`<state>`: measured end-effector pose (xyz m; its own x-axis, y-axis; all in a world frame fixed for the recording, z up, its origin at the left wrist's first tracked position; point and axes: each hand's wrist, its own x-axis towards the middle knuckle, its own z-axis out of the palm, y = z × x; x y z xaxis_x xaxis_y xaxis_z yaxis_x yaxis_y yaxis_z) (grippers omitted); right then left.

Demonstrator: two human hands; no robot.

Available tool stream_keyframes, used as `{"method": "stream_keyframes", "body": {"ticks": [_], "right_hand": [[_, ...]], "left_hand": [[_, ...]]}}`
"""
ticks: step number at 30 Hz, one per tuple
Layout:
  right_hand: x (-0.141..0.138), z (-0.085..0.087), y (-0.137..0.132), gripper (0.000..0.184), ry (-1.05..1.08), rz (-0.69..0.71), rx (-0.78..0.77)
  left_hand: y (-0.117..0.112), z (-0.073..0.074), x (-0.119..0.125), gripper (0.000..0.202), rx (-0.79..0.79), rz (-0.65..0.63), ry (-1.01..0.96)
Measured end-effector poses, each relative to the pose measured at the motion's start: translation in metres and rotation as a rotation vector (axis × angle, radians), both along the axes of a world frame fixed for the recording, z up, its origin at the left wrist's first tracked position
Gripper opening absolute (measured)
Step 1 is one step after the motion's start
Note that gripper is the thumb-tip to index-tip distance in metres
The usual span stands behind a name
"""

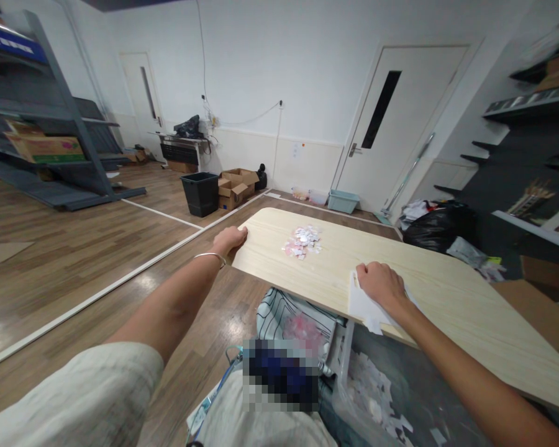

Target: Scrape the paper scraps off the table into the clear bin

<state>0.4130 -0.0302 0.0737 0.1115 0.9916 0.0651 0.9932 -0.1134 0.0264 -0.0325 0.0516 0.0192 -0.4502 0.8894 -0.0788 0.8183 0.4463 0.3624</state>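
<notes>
My left hand [230, 241] is closed around the left edge of the light wooden table [265, 242], thumb on top. Near the table's front edge my right hand [381, 284] is a fist over a flat white sheet [362, 301] with a small slot near its corner. One end of the sheet hangs over the edge. Between my hands, farther back, lies a loose pile of small white and pink pieces [304, 239]. Below the table edge, a clear plastic tub [347, 379] holds white scraps [370, 391].
A striped cloth bag [272, 310] with pink pieces inside sits under the front edge. On the floor beyond stand a black bin [200, 195], cardboard boxes [233, 191] and a light blue crate [343, 202]. Black bags [440, 226] lie right of the table.
</notes>
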Motion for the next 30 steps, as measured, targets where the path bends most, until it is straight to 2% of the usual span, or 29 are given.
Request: {"method": "stream_keyframes", "body": {"ticks": [9, 13, 17, 26, 30], "right_hand": [[-0.001, 0.008, 0.035, 0.061, -0.004, -0.001, 0.02], [-0.003, 0.009, 0.041, 0.061, -0.004, -0.006, 0.013], [-0.002, 0.006, 0.028, 0.064, -0.011, -0.011, 0.013], [0.01, -0.004, -0.023, 0.065, -0.007, 0.064, 0.032], [0.016, -0.008, -0.027, 0.062, 0.001, 0.092, 0.089]], "left_hand": [[0.001, 0.001, -0.001, 0.078, 0.0, 0.004, 0.005], [0.002, 0.0, -0.001, 0.076, 0.002, 0.007, 0.009], [0.001, -0.002, -0.002, 0.077, 0.004, 0.009, 0.008], [0.003, -0.003, -0.003, 0.077, 0.005, 0.005, 0.003], [0.003, -0.004, -0.002, 0.078, 0.01, 0.004, 0.003]]}}
